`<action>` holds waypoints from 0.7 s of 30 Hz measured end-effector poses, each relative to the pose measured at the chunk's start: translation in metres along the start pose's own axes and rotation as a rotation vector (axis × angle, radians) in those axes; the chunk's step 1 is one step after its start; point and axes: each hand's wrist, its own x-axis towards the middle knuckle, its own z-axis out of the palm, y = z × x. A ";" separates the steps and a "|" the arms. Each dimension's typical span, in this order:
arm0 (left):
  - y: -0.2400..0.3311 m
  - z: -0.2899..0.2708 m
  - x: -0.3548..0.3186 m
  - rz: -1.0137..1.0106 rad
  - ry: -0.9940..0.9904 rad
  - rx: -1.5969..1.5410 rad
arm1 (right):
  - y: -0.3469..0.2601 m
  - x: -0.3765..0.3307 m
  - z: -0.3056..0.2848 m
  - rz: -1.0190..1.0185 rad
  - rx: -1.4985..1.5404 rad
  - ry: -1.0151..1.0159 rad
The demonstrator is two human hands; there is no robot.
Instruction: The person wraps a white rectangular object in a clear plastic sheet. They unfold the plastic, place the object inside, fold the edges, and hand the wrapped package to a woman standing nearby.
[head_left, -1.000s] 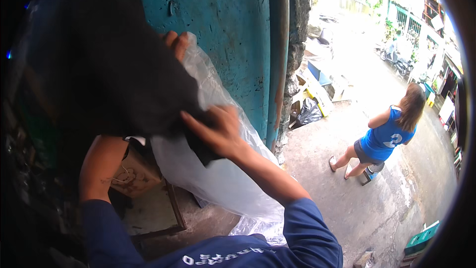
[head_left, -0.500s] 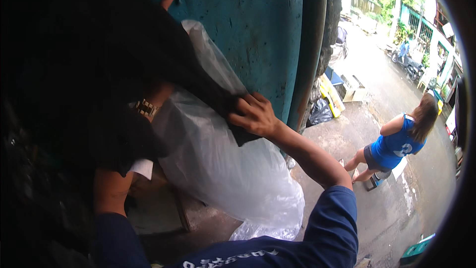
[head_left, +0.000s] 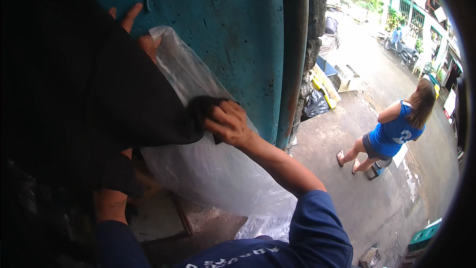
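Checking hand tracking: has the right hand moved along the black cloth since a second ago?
Yes. The right hand has slid with the black cloth toward the rusty pipe on the teal wall, and grips the cloth's edge.

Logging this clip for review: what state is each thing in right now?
Right hand: closed on the black cloth's edge.
Left hand: fingers up behind the cloth, at the bag's mouth.
Black cloth: bunched, draped over the bag.
Clear plastic bag: open at top, hanging slack.

Two hands [head_left: 229, 125], one black cloth [head_left: 134, 104], one clear plastic bag [head_left: 213, 173].
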 end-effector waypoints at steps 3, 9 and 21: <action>0.001 -0.005 -0.007 -0.001 -0.004 0.004 | 0.017 0.017 0.000 -0.108 0.090 0.186; 0.007 -0.030 -0.034 -0.015 -0.034 -0.003 | 0.042 0.029 0.023 -0.084 0.002 0.146; 0.019 -0.061 -0.074 -0.059 -0.062 -0.034 | -0.004 -0.010 -0.155 0.604 0.881 0.137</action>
